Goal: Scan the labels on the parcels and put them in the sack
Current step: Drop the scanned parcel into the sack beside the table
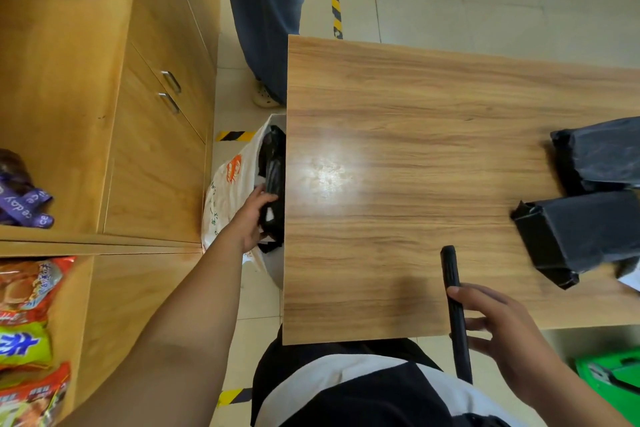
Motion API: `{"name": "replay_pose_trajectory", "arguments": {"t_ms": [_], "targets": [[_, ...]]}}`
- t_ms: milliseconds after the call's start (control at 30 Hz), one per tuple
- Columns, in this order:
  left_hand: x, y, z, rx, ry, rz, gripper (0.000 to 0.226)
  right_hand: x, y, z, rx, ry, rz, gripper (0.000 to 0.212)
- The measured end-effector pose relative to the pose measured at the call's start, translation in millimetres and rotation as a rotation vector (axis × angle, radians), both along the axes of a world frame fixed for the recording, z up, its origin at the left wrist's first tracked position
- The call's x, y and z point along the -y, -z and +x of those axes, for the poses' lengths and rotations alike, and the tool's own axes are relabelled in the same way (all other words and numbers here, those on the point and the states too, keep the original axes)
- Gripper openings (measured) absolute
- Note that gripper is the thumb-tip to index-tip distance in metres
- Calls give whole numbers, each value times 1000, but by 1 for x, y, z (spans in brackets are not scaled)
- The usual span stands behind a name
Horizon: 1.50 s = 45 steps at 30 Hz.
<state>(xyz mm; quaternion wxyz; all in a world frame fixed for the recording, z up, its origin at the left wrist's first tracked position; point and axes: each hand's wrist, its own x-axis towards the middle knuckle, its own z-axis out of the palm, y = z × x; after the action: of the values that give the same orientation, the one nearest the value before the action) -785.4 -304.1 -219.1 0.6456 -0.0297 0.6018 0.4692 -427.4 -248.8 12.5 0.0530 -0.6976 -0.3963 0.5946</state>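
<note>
Right, the left hand is hanging off the left edge of the counter, its fingers wrapping round a black parcel and holding it in the mouth of the white sack, which is standing on the floor just beside the counter. More dark wrapping is showing inside the sack beyond it, so by my reading at least one parcel is already bagged and this one is on the point of joining it.

Over at the near edge, the right hand is holding the black scanner, thumb lying across its top and the other fingers loosely spread beneath it. The scanner is pointing out across the bare wood, not at any label.

On the right side of the counter two more black parcels are lying just beside each other, one farther, one nearer, both well apart from the sack. I cannot make out labels on either. So I am judging the job to be partway through: one drop finishing, and two parcels looking due for a scan and a trip across.
</note>
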Motion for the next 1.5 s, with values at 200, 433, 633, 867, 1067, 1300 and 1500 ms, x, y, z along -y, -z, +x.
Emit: {"name": "replay_pose_trajectory", "arguments": {"t_ms": [200,433,633,867,1067,1300,1500], "targets": [[16,11,-3,-641,63,-210,63,-2,5,0,3,4,-3,26],[109,17,-48,-965,397,-655,64,-2,8,0,-10,7,13,22],[119,23,9,-1008,1350,-572,113,-3,11,-6,-18,-21,12,19],[107,22,17,-1129,1215,-644,32,-4,16,-10,-51,-47,12,14],[63,-28,-61,-1204,366,-503,27,-6,15,-8,-61,-47,13,19],[101,-76,-70,-1373,372,42,12,-7,17,-10,-89,-47,9,21],[177,-18,5,-953,799,-346,22,-5,19,-17,-99,-76,-5,21]]}}
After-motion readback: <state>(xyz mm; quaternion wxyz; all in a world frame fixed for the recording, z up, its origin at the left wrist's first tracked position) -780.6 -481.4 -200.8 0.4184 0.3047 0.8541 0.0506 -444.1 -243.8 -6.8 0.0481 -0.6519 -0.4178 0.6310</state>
